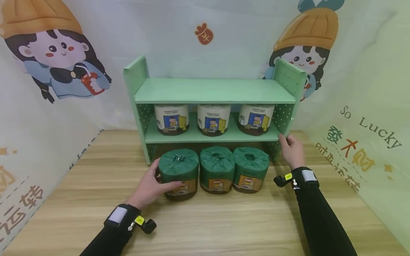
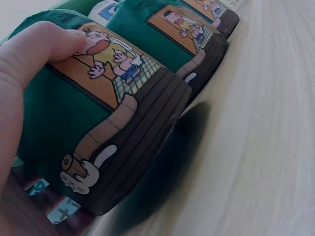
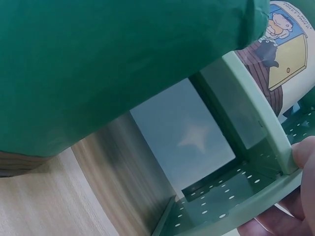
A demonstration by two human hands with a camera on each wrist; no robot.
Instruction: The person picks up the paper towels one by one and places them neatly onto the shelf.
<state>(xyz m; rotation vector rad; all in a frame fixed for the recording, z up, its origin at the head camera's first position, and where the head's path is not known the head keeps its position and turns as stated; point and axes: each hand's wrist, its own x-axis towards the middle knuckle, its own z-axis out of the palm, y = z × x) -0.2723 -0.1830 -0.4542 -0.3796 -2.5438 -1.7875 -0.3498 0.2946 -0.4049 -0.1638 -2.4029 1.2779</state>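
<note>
My left hand (image 1: 153, 186) grips the leftmost green-wrapped toilet roll (image 1: 178, 167), thumb across its printed front and fingers round its left side. In the left wrist view, a dark shadow lies under this roll's base (image 2: 142, 152). Two more green rolls, a middle one (image 1: 217, 165) and a right one (image 1: 251, 165), stand beside it in front of the shelf. At the right end of the green shelf rack (image 1: 214, 90), my right hand (image 1: 292, 149) pinches the edge by the lower board, with the thumb (image 3: 304, 150) on the board's corner in the right wrist view.
On the lower board stand three white-wrapped toilet rolls, a left (image 1: 172, 119), a middle (image 1: 213, 120) and a right one (image 1: 255, 119). The rack stands on a wood-grain table (image 1: 224, 227). Behind and to both sides hangs a printed cloth (image 1: 173, 39).
</note>
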